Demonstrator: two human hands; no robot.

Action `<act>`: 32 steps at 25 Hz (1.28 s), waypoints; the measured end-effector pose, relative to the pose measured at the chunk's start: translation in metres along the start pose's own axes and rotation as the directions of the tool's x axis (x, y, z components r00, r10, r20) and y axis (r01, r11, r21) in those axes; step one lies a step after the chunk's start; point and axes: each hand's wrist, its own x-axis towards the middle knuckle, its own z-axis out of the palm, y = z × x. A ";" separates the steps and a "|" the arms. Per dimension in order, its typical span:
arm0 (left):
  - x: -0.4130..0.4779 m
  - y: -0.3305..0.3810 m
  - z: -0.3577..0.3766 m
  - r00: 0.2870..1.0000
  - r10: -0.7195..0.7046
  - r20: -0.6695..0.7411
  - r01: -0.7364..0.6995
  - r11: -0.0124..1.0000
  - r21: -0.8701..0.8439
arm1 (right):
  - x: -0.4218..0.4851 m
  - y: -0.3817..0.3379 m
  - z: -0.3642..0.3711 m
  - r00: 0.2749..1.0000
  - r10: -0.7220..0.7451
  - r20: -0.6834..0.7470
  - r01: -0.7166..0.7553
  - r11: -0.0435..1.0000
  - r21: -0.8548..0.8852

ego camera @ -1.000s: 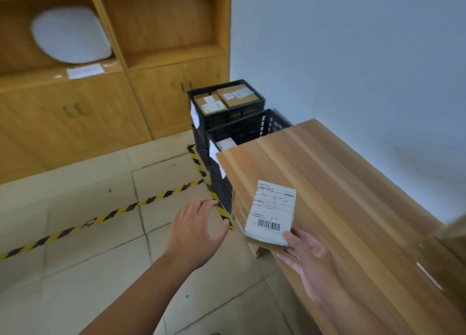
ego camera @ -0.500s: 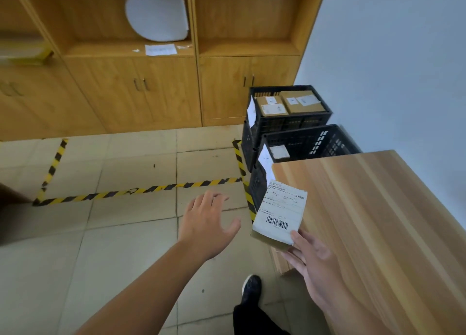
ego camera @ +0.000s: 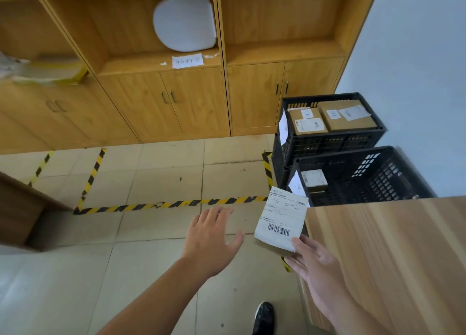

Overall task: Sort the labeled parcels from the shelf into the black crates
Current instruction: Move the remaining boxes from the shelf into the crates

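- The parcel (ego camera: 281, 221), a flat brown packet, is held label-up at the table's near corner, probably so its barcode and address can be read before sorting.
- The right hand (ego camera: 315, 266) pinches its lower corner, thumb on top, leaving the label uncovered.
- The left hand (ego camera: 210, 236) hovers empty at nine o'clock from the parcel, fingers spread wide.
- At one o'clock stand two black crates: the near crate (ego camera: 353, 181) holds one small box, the far crate (ego camera: 327, 135) two boxes.
- The wooden table (ego camera: 390, 259) hides the near crate's front.
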 end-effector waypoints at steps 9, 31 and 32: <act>0.116 -0.019 -0.017 1.000 -0.023 -0.011 0.022 0.998 -0.056 | 0.101 -0.064 0.044 1.000 -0.022 -0.015 0.021 0.998 -0.052; 0.505 -0.028 -0.031 0.910 0.358 0.207 -0.367 0.930 0.003 | 0.368 -0.176 0.125 0.909 0.008 -0.417 0.041 0.993 0.107; 0.519 -0.018 -0.030 0.904 0.370 0.216 -0.379 0.925 0.003 | 0.380 -0.180 0.119 0.903 0.023 -0.429 0.035 0.991 0.128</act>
